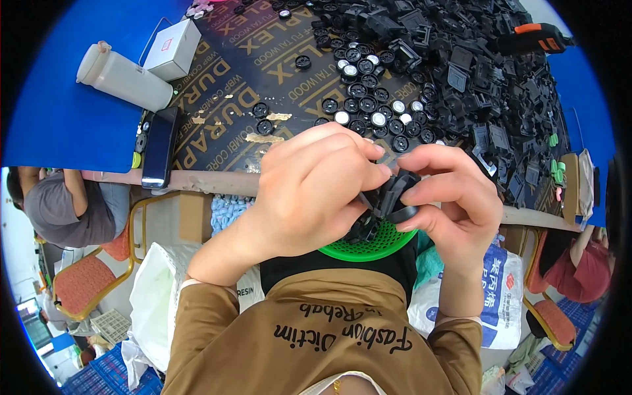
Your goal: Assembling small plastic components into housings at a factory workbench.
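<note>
My left hand (306, 181) is closed, with its fingertips pinching a black plastic part (393, 192). From the other side my right hand (457, 194) grips the same part between thumb and fingers. A round black edge, looking like a wheel (403, 214), shows at the part's lower end beside my right thumb. My left fingers hide some of the part. Just below both hands, a green plastic basket (368, 251) rests at my lap with more black parts (362, 230) in it.
Black wheels (368, 104), several with silver centres, lie on the table (263, 66) beyond my hands. A big heap of black plastic parts (467, 72) fills its right side. At left are a phone (161, 148), a white bottle (125, 76) and a white box (174, 49). Other people sit on both sides.
</note>
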The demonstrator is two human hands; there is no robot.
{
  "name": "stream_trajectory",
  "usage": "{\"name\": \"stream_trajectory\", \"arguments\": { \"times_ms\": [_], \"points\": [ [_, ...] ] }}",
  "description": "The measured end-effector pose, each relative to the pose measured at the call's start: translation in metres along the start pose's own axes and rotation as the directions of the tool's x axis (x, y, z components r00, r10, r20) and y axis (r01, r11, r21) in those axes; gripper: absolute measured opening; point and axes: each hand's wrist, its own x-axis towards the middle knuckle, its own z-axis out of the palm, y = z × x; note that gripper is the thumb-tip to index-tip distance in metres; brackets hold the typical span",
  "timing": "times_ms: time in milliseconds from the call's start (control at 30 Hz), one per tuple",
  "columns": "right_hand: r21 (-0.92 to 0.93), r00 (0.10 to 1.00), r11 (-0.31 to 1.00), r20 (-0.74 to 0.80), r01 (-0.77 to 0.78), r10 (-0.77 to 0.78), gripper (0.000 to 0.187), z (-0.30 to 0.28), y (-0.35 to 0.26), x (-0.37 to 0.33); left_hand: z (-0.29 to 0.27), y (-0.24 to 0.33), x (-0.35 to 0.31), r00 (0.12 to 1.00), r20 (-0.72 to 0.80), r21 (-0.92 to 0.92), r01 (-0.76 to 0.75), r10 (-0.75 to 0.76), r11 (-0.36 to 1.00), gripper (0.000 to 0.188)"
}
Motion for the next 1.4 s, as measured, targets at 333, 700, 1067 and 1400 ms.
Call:
{"name": "stream_trajectory", "arguments": {
  "times_ms": [333,700,1067,1400],
  "points": [
    [0.209,0.997,0.975,0.026,-0.073,0.069,0.026,-0.005,-0.001,-0.008,-0.001,0.005,-0.001,0.995,0.016,0.013,-0.094,0.094,0.995,0.026],
    [0.301,0.989,0.945,-0.034,-0.129,0.146,0.031,0.001,-0.005,-0.009,-0.002,0.009,0.002,0.964,0.063,0.081,-0.261,0.256,0.962,0.014],
    [-0.155,0.985,0.987,0.171,0.044,-0.017,0.035,-0.001,0.004,-0.011,0.003,-0.003,-0.006,0.968,0.076,-0.007,-0.240,0.240,0.971,0.016],
    [-0.555,0.996,0.828,-0.017,-0.082,0.087,0.017,0.006,0.064,-0.016,0.007,-0.022,-0.039,0.796,0.055,-0.561,0.524,-0.603,0.641,0.025]
  ]
}}
